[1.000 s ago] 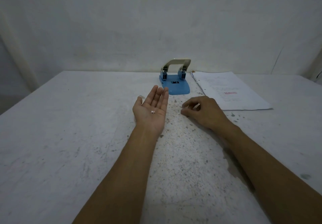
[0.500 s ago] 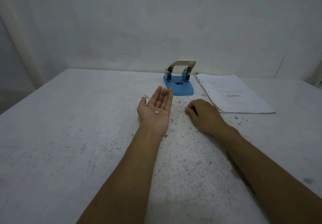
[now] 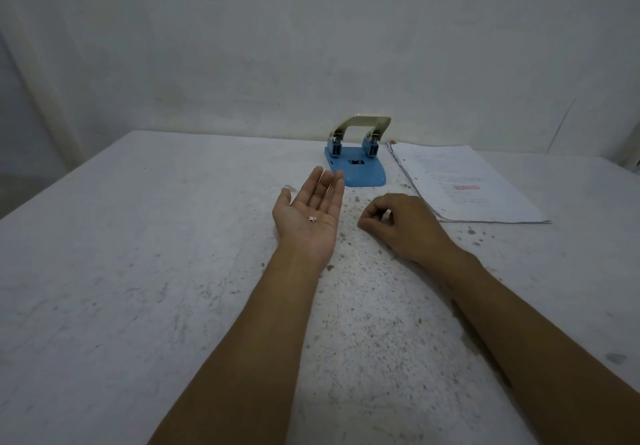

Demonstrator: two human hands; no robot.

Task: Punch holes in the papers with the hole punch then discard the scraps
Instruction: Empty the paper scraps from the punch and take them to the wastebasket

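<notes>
The hole punch (image 3: 355,162) has a blue base and a cream lever, raised. It stands upright at the far side of the table (image 3: 138,271). The papers (image 3: 464,184), a white printed stack with a red mark, lie flat just to its right. The scraps (image 3: 312,218), small white bits, rest in the upturned palm of the left hand (image 3: 308,217).

Nothing can be read for certain. The top sheet of the papers (image 3: 464,184) carries faint printed lines and one red stamped mark, all too blurred to make out.
</notes>
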